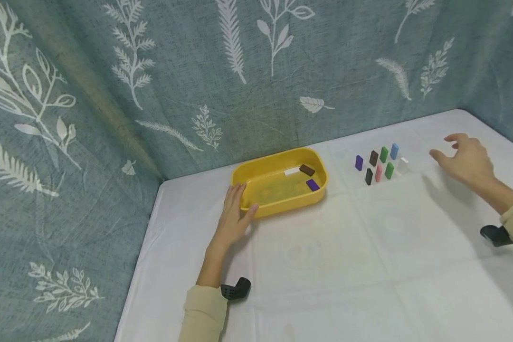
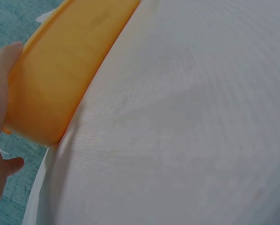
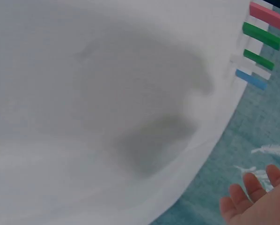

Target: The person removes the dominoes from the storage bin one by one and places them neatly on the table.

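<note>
My left hand [image 1: 232,213] rests against the left end of a yellow tray [image 1: 288,207], its fingers along the end wall and the thumb at the front rim. Inside the tray lie a white block [image 1: 292,171], a dark brown block [image 1: 307,170] and a purple block [image 1: 313,185]. My right hand [image 1: 468,159] hovers over the table at the far right, holding nothing, its fingers loosely bent. Left of it, small blocks stand upright in two rows, among them a light blue block [image 1: 394,151], a pink block [image 1: 378,172] and another white block [image 1: 403,165].
The rows also include another purple block [image 1: 359,163], a black block [image 1: 369,176], another brown block [image 1: 374,158] and green blocks [image 1: 389,170]. A white cloth [image 1: 325,266] covers the table. Behind its back edge hangs a leaf-patterned teal curtain [image 1: 346,61].
</note>
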A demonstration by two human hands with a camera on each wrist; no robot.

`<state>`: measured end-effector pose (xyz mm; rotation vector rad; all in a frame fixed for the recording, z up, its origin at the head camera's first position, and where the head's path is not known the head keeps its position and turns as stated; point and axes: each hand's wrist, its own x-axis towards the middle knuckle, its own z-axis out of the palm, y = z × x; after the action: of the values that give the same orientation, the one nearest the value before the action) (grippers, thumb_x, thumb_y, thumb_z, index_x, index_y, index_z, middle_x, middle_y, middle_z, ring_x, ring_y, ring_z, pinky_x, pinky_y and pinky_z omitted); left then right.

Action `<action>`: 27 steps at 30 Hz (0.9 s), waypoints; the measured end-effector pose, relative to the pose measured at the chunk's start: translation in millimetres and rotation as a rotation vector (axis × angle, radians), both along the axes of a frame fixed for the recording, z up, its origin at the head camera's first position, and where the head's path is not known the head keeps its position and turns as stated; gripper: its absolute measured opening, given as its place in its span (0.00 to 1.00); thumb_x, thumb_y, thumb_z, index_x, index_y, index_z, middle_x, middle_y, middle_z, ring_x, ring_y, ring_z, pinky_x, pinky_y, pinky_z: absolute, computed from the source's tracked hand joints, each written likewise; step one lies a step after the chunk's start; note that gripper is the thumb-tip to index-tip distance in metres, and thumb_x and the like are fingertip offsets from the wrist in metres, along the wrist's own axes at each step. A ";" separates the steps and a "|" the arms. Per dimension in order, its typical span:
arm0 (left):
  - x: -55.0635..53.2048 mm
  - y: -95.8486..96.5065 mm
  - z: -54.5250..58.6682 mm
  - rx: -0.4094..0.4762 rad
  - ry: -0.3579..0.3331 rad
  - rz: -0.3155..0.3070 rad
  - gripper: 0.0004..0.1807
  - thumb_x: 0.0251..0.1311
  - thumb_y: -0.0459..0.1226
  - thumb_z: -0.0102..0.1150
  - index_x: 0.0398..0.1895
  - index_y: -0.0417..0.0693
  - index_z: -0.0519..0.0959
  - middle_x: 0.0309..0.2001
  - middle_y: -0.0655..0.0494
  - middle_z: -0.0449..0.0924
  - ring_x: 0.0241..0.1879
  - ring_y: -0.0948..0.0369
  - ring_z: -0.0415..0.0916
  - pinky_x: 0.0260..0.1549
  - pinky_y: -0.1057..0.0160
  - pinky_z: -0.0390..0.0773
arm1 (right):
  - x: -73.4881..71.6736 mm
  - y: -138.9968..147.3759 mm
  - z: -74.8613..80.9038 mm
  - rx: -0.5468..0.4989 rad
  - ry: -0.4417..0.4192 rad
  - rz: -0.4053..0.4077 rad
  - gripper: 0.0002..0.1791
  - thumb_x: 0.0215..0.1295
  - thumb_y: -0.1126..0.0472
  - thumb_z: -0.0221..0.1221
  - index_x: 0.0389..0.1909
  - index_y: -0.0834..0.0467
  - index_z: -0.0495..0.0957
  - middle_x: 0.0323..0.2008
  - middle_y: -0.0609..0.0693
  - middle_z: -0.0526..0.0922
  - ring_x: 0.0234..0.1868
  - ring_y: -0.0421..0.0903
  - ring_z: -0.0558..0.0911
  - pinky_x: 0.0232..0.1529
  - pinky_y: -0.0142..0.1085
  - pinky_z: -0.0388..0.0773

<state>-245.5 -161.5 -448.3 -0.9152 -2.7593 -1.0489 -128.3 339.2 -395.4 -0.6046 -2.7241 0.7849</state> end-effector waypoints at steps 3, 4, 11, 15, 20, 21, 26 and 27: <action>-1.2 -1.1 1.4 0.000 0.000 0.000 0.38 0.69 0.55 0.45 0.75 0.46 0.49 0.73 0.43 0.45 0.73 0.50 0.32 0.65 0.40 0.44 | -6.9 -4.0 9.1 0.019 0.020 0.013 0.35 0.70 0.48 0.46 0.63 0.73 0.58 0.53 0.78 0.61 0.53 0.74 0.62 0.47 0.66 0.61; -1.4 -1.4 2.0 0.001 0.000 -0.001 0.38 0.69 0.55 0.45 0.75 0.46 0.49 0.73 0.43 0.44 0.73 0.50 0.32 0.65 0.40 0.44 | -9.4 -6.0 12.2 0.025 0.027 0.018 0.35 0.70 0.48 0.46 0.64 0.73 0.58 0.53 0.78 0.61 0.53 0.74 0.62 0.47 0.66 0.60; -2.9 -2.1 4.4 0.011 0.007 -0.004 0.38 0.68 0.52 0.47 0.74 0.45 0.51 0.73 0.42 0.46 0.73 0.49 0.33 0.65 0.41 0.43 | -42.2 -14.5 15.3 0.023 0.052 0.031 0.37 0.70 0.44 0.47 0.67 0.69 0.57 0.58 0.76 0.61 0.57 0.72 0.61 0.51 0.66 0.60; -3.3 -1.6 4.0 0.015 0.012 0.000 0.37 0.68 0.50 0.48 0.74 0.44 0.51 0.73 0.41 0.46 0.73 0.50 0.33 0.66 0.43 0.43 | -56.7 -33.2 20.7 -0.015 0.086 0.078 0.38 0.70 0.44 0.47 0.68 0.70 0.56 0.58 0.76 0.61 0.57 0.73 0.62 0.51 0.65 0.60; -2.8 -1.7 1.1 0.028 0.019 0.001 0.37 0.68 0.51 0.48 0.74 0.44 0.52 0.73 0.40 0.47 0.73 0.49 0.35 0.66 0.43 0.44 | -63.3 -71.0 39.9 -0.106 0.115 0.159 0.36 0.71 0.46 0.47 0.67 0.72 0.57 0.58 0.76 0.63 0.58 0.72 0.63 0.53 0.64 0.62; -2.8 -1.8 0.4 0.031 0.020 0.000 0.37 0.68 0.52 0.47 0.74 0.44 0.52 0.73 0.40 0.47 0.73 0.49 0.35 0.66 0.43 0.44 | -66.4 -75.4 40.6 -0.122 0.115 0.171 0.37 0.71 0.46 0.47 0.67 0.71 0.56 0.58 0.76 0.63 0.59 0.72 0.63 0.53 0.64 0.62; -2.1 -2.2 -2.1 0.034 0.023 -0.005 0.39 0.68 0.57 0.44 0.74 0.44 0.52 0.73 0.40 0.47 0.73 0.48 0.35 0.65 0.41 0.45 | -79.4 -98.9 44.0 -0.201 0.100 0.213 0.38 0.71 0.43 0.47 0.69 0.68 0.55 0.59 0.74 0.64 0.60 0.70 0.64 0.53 0.62 0.64; -1.9 -2.3 -2.3 0.033 0.024 -0.005 0.39 0.68 0.57 0.44 0.74 0.44 0.52 0.73 0.40 0.47 0.73 0.47 0.35 0.65 0.41 0.45 | -82.2 -103.5 44.3 -0.220 0.093 0.216 0.39 0.71 0.42 0.47 0.69 0.67 0.55 0.59 0.73 0.64 0.60 0.69 0.64 0.53 0.61 0.64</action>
<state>-247.4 -163.8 -450.6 -0.9251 -2.7130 -1.0736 -210.4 235.7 -351.2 -0.3077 -2.6674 1.1457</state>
